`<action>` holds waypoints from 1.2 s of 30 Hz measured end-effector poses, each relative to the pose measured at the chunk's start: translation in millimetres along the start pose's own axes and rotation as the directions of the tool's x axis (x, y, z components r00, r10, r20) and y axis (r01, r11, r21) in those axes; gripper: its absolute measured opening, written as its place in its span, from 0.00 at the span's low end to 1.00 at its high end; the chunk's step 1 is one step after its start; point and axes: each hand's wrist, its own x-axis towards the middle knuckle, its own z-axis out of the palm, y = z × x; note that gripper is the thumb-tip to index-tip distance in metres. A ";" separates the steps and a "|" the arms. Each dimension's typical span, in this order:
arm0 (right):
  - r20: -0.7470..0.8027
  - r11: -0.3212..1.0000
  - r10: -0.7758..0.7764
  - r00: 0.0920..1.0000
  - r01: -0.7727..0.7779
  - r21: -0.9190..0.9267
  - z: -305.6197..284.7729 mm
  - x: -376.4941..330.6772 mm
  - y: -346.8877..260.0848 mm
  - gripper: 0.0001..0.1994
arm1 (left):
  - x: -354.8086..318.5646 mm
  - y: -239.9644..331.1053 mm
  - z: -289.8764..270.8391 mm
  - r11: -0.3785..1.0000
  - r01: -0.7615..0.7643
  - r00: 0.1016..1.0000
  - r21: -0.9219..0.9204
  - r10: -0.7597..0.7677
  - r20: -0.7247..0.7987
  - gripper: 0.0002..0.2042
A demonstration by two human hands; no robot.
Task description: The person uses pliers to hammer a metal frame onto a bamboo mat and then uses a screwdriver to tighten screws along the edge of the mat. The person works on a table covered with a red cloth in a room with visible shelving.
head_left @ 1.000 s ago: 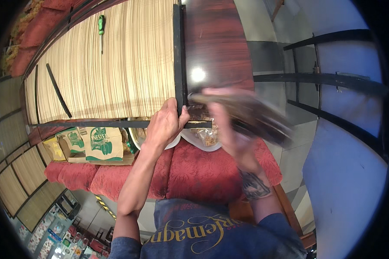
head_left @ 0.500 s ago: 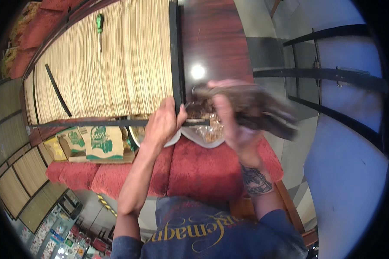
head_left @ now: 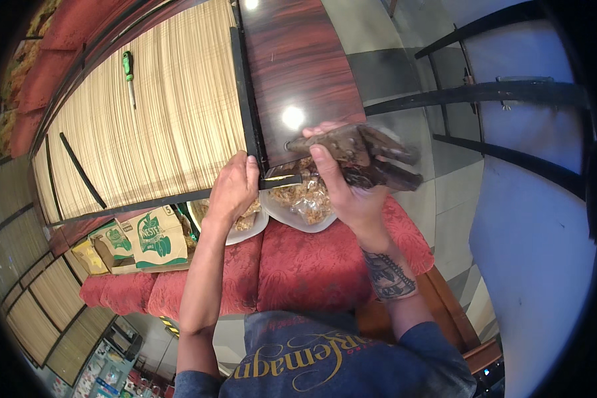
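Fingers of the left hand (head_left: 232, 189) curl over the black frame edge (head_left: 249, 126) at the panel's corner. Right hand (head_left: 341, 182) stays clamped on a clear plastic bag (head_left: 368, 156) just above two white plates (head_left: 292, 215); open floor lies right.

This looks like a small furniture or upholstery workshop rather than a home. A large frame panel (head_left: 172, 119) of pale reed-like slats edged with black bars lies flat beside a glossy dark wood-grain board (head_left: 298, 66), with a green-handled screwdriver (head_left: 129, 73) left on the slats. Red patterned cushions (head_left: 298, 265), opened cardboard boxes (head_left: 149, 240) and black metal frames (head_left: 497, 93) against the wall crowd around it.
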 end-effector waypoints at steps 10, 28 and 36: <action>0.029 0.996 0.088 0.996 -0.088 0.006 6.0 -26.1 38.0 0.12 | 1.8 -17.8 26.2 0.999 0.005 0.998 0.034 -0.006 0.058 0.18; -0.077 0.997 -0.006 0.997 0.011 0.073 -8.0 -21.3 -32.0 0.15 | -31.5 -47.0 29.5 0.921 -0.320 0.938 0.223 0.341 -0.062 0.19; 0.047 0.970 0.131 0.990 -0.118 -0.213 29.3 -65.3 -5.0 0.16 | -43.3 -39.8 25.8 0.920 -0.356 0.917 0.164 0.378 -0.128 0.19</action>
